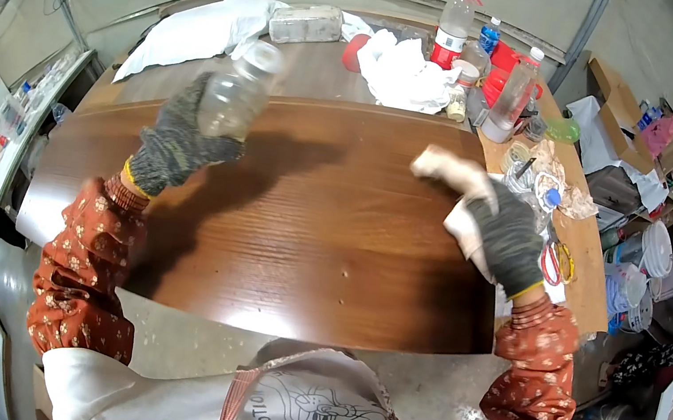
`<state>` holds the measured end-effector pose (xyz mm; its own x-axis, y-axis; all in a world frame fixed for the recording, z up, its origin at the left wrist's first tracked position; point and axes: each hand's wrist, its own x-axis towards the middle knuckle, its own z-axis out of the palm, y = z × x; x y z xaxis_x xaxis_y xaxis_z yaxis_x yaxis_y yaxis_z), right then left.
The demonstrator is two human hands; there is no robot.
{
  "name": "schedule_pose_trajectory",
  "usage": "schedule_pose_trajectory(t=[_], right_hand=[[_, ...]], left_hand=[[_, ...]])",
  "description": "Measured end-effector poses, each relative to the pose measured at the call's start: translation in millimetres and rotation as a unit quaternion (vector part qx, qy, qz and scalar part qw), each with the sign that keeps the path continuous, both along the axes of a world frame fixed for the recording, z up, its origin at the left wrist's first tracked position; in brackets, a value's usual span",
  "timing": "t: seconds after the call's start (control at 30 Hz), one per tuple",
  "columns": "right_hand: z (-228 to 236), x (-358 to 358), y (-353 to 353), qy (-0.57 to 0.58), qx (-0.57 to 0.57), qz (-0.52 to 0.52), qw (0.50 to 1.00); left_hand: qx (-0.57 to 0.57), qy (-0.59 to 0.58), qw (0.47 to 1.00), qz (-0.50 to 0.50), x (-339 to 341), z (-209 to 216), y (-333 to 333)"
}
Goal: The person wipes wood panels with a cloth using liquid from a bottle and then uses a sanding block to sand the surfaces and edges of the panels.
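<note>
A dark knitted glove with a yellow cuff covers my left hand (178, 137), whose fingers wrap round a clear plastic bottle (235, 93). The bottle is tilted and held above the glossy brown wooden panel (332, 236), its shadow falling on the wood. In a matching glove, my right hand (507, 236) grips a crumpled whitish cloth (455, 177) over the right side of the panel. Part of the cloth hangs below the fingers. Some blur on the bottle's top and the cloth hides their details.
Behind the panel lie a white cloth bundle (197, 32), a wrapped block (306, 23) and a crumpled white bag (405, 74). Several bottles, among them a red-capped one (452, 33), crowd the back right. Red-handled scissors (552, 264) and a blue-capped bottle (551, 199) sit at the right edge.
</note>
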<state>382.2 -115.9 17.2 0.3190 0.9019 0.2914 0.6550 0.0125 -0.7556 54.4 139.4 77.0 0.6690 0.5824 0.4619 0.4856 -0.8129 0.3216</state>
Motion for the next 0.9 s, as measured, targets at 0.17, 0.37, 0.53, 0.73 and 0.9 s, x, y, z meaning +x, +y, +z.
schedule_pose_trajectory(t=[0.17, 0.37, 0.53, 0.73, 0.9], right_hand=[[16, -3, 16, -0.298, 0.170, -0.072, 0.937], [22, -47, 91, 0.260, 0.036, -0.012, 0.965], [69, -3, 122, 0.079, 0.294, -0.038, 0.952], [54, 33, 230, 0.317, 0.200, -0.077, 0.924], [2, 67, 313, -0.329, -0.028, -0.108, 0.938]], left_hand=[[0.201, 0.050, 0.963, -0.171, 59, 21, 2], [0.470, 0.172, 0.862, -0.074, 121, 43, -13], [0.532, 0.020, 0.843, -0.071, 134, 74, 18], [0.287, 0.148, 0.946, -0.027, 16, -5, 65], [0.093, 0.110, 0.990, 0.003, -12, -63, 68]])
